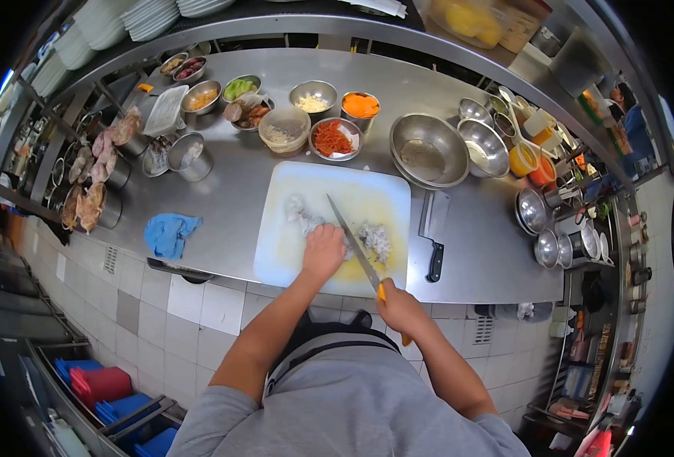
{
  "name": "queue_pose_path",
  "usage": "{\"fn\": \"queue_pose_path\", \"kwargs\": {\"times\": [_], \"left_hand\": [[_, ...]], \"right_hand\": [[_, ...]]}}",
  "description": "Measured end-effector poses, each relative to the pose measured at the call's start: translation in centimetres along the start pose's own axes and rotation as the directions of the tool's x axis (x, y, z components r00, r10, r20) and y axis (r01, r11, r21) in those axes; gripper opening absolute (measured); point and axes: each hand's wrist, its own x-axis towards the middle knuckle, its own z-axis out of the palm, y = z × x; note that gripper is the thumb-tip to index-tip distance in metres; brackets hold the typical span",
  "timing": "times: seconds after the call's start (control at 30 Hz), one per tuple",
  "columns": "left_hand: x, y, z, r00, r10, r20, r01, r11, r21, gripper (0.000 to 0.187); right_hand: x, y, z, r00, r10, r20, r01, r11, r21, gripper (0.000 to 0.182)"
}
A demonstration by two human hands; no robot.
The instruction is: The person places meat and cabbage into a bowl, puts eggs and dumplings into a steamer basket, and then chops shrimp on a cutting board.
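Note:
A white cutting board [386,194] with yellowish stains lies at the table's front edge. My left hand [324,250] is on it, fingers curled down over a pale, greyish piece of raw food [309,222]. Another whitish lump [295,206] lies just beyond. In my right hand [402,311] is the yellow handle of a long knife [350,236], whose blade slants across the board beside my left fingertips. Right of the blade sits a chopped pile [376,241] of the same pale food. What is under my left palm is hidden.
A cleaver [431,228] with a black handle lies right of the board. Large steel bowls [428,148] stand behind it. Shredded orange food fills one bowl [335,139]. At left are a blue cloth [171,234] and a steel pot [190,157].

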Motion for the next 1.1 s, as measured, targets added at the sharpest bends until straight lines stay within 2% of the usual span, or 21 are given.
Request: {"fn": "queue_pose_path", "kwargs": {"times": [0.1, 0.23, 0.37, 0.43, 0.53, 0.6, 0.73, 0.8, 0.83, 0.9, 1.07, 1.1], "left_hand": [[0.2, 0.2, -0.1, 1.000, 0.009, 0.007, -0.009, 1.000, 0.018, 0.019], [0.2, 0.2, 0.1, 1.000, 0.009, -0.012, -0.009, 1.000, 0.006, 0.019], [0.4, 0.3, -0.1, 1.000, 0.009, 0.007, -0.009, 1.000, -0.001, 0.018], [0.6, 0.3, -0.2, 1.000, 0.006, 0.011, -0.006, 1.000, 0.009, 0.018], [0.2, -0.5, 0.4, 0.999, 0.037, -0.001, -0.037, 0.999, -0.012, 0.018], [-0.1, -2.1, 0.8, 0.999, 0.039, -0.010, -0.041, 0.984, -0.175, 0.017], [-0.2, -1.4, 0.2, 0.999, -0.012, -0.033, 0.007, 0.991, -0.135, 0.017], [0.0, -1.1, -0.1, 0.999, 0.002, 0.045, 0.000, 0.999, -0.046, 0.018], [0.0, -1.0, -0.2, 0.999, -0.005, 0.047, 0.008, 0.999, -0.047, 0.018], [0.0, -0.8, -0.3, 0.999, 0.034, -0.027, -0.036, 0.998, -0.058, 0.020], [0.1, -0.7, -0.6, 0.999, 0.034, 0.028, -0.034, 0.999, -0.022, 0.019], [0.2, -0.7, -0.7, 0.999, 0.037, 0.039, -0.037, 0.999, -0.005, 0.019]], "right_hand": [[-2.2, 0.2, -0.5, 0.999, -0.008, 0.050, 0.008, 1.000, 0.007, 0.036], [-0.1, 0.3, 1.8, 0.999, -0.010, 0.037, 0.009, 0.999, 0.032, 0.037], [6.4, 0.0, 5.5, 0.997, -0.016, -0.082, 0.023, 0.996, 0.089, 0.040], [8.8, -0.2, 4.9, 0.991, -0.013, -0.135, 0.026, 0.995, 0.094, 0.040], [9.5, -0.6, 2.9, 0.976, -0.104, -0.190, 0.117, 0.991, 0.060, 0.039], [7.2, -1.1, 0.0, 0.988, -0.113, -0.104, 0.114, 0.993, 0.005, 0.039], [2.6, -2.2, -1.4, 0.999, -0.039, 0.017, 0.039, 0.999, -0.014, 0.040], [1.1, -2.4, -0.8, 0.997, 0.033, 0.071, -0.033, 0.999, -0.002, 0.041], [1.3, -1.4, 0.7, 1.000, -0.030, 0.009, 0.030, 0.999, 0.037, 0.037], [3.0, -0.3, 3.8, 1.000, -0.016, -0.024, 0.017, 0.999, 0.040, 0.036], [8.5, -1.1, 6.1, 0.994, 0.026, -0.107, -0.016, 0.996, 0.085, 0.039], [9.9, -0.9, 6.2, 0.986, -0.035, -0.161, 0.049, 0.995, 0.083, 0.039]]}}
